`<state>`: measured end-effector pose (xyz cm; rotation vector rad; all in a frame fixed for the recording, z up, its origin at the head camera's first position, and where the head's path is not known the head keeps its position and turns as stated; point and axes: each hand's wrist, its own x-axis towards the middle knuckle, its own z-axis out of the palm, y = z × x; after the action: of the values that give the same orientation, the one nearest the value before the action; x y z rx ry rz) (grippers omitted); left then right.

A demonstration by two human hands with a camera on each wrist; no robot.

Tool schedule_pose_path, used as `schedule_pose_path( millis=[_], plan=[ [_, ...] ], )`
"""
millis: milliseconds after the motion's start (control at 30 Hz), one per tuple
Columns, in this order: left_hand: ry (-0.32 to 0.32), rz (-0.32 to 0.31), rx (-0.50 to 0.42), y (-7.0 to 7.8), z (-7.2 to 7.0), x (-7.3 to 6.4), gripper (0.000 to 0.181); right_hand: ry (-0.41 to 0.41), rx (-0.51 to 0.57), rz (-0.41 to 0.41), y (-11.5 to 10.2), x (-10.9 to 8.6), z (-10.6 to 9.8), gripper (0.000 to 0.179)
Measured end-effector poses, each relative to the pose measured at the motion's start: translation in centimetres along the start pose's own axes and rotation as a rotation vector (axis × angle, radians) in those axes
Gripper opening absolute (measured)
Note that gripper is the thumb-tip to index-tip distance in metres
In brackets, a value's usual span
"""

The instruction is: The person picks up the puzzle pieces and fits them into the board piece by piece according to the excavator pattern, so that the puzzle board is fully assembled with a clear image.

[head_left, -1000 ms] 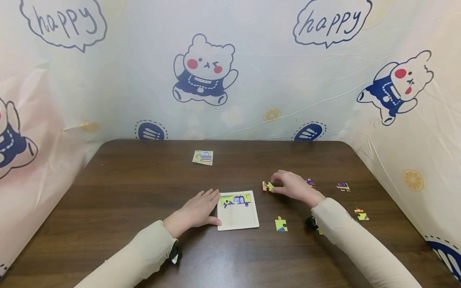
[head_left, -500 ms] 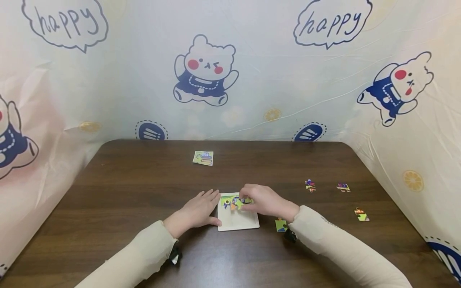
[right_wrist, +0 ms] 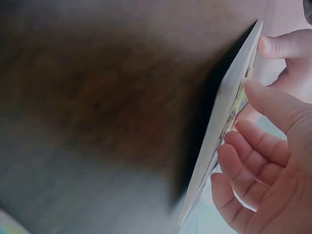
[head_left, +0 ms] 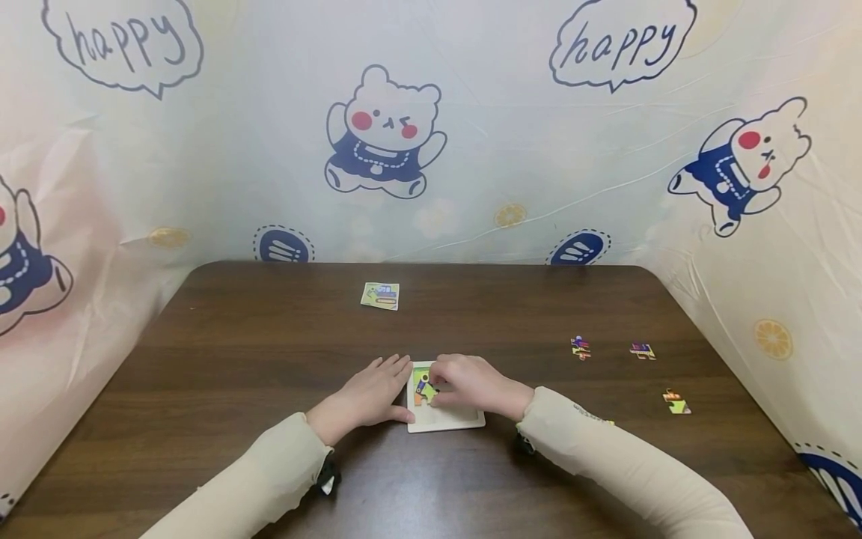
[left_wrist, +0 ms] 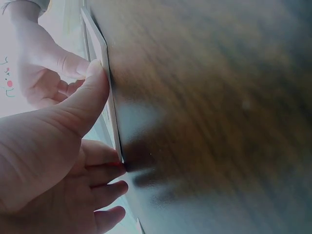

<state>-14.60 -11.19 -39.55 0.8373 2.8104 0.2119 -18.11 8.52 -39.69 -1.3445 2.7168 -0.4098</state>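
In the lower middle of the frame, a white puzzle tray (head_left: 443, 430) lies on the dark counter (head_left: 269, 322). The left hand (head_left: 364, 393) spreads along its left side, the thumb touching the rim, which should brace the tray well. The right hand (head_left: 474, 382) reaches over from the right, curled, thumb and forefinger pinching a green-and-orange jigsaw piece (head_left: 419, 400) at the tray's left side. Whether that piece is fully seated cannot be told, as the fingers cover part of it. To seat it well, line up its edges with the row above before pressing, lower it flat rather than tilted, then press down evenly; forcing a misaligned tab could lift its neighbours. Loose pieces (head_left: 643, 350) lie apart at the right of the frame.
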Motion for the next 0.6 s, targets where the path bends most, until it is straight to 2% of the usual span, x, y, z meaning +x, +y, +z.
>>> schedule_pose_path(
  millis=[267, 600],
  plan=[
    [0.002, 0.006, 0.003, -0.02, -0.01, 0.0, 0.082, -0.007, -0.012, -0.055, 0.1, 0.05, 0.11, 0.022],
    [-0.002, 0.009, 0.014, -0.03, -0.02, 0.06, 0.083, -0.03, -0.09, -0.104, -0.01, 0.03, 0.07, 0.022]
  ],
)
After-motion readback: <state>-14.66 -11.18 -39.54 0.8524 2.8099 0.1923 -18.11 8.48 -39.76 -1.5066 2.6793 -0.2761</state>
